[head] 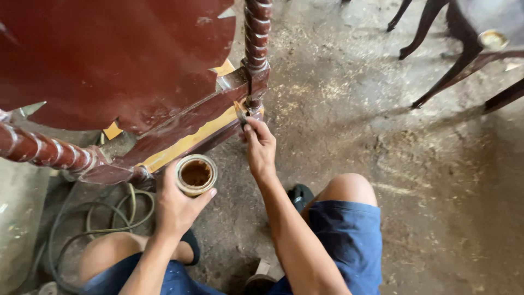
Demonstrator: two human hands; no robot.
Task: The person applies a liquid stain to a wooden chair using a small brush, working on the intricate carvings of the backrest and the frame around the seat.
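Dark-red stain could drip, I reckon: left hand wraps the open tin, right hand pinches the brush mid-frame against the rail.

Just the one head cam here, looking pretty much straight down from close up at the floor, past both knees.

Left hand grips open tin; right hand presses brush against red-brown frame rail.
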